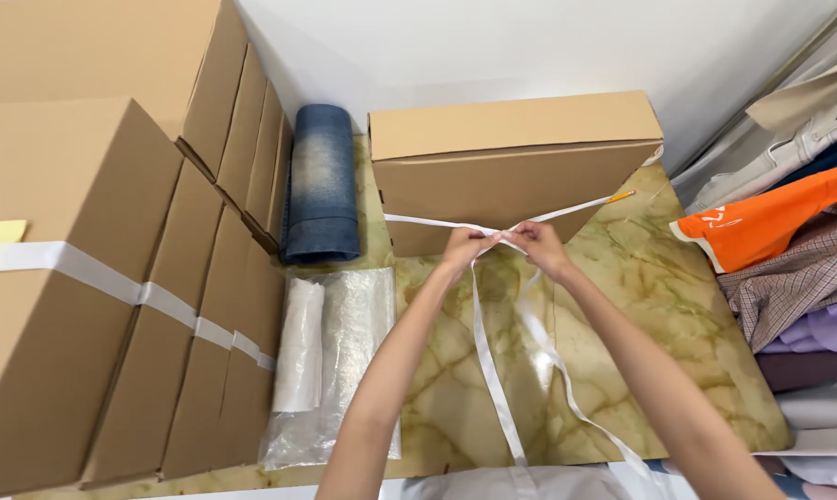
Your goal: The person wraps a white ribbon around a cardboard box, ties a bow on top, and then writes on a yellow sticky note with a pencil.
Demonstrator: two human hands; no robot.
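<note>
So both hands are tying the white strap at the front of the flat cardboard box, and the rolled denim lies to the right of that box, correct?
Not quite. In the head view the rolled denim lies to the left of the flat cardboard box, not the right. The rest holds: left hand and right hand pinch the white strap at its front.

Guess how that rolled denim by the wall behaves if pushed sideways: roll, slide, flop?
The rolled denim is a cylinder lying on its side on the smooth marble-look table, so it probably rolls when pushed. It looks thick and tightly wound, so likely fairly heavy, yet soft. The stacked cardboard boxes close by would likely stop it.
</note>
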